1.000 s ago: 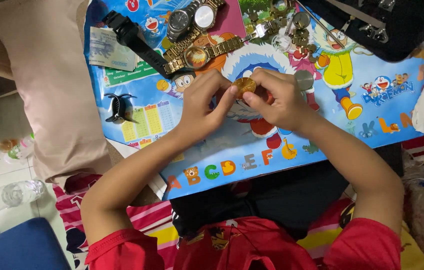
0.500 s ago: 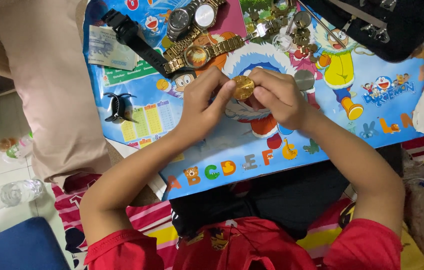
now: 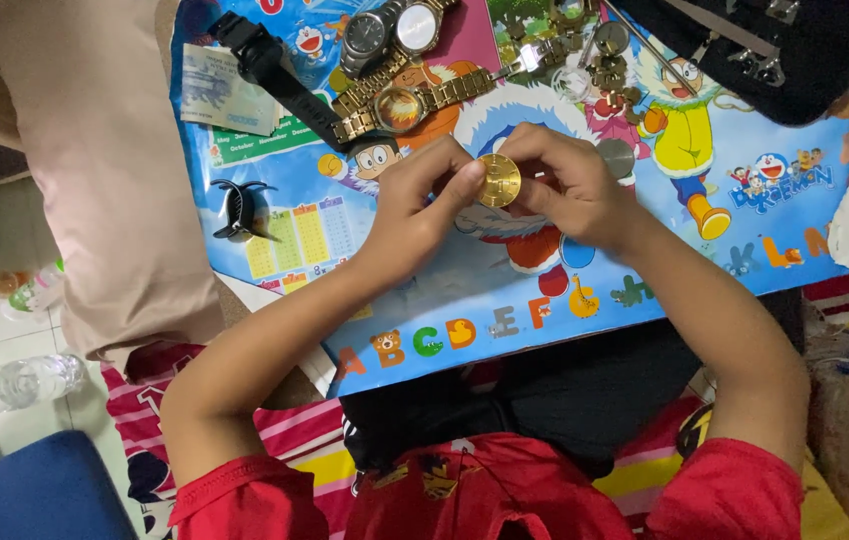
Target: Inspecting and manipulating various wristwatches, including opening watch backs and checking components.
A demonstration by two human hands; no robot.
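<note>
Both hands met over the middle of the cartoon play mat: the left hand and right hand each pinched the rim of a round gold watch case between fingertips, held just above the mat. Farther off, near its far edge, lay a gold-band watch, two silver watches and a black strap.

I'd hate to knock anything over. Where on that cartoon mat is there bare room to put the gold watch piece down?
Free patches: the mat right of the right hand, below the black bag; and the near strip along the coloured letters, under the left hand. Crowded: the far edge, with wristwatches and small metal parts. Both hands hold the gold watch case.
</note>
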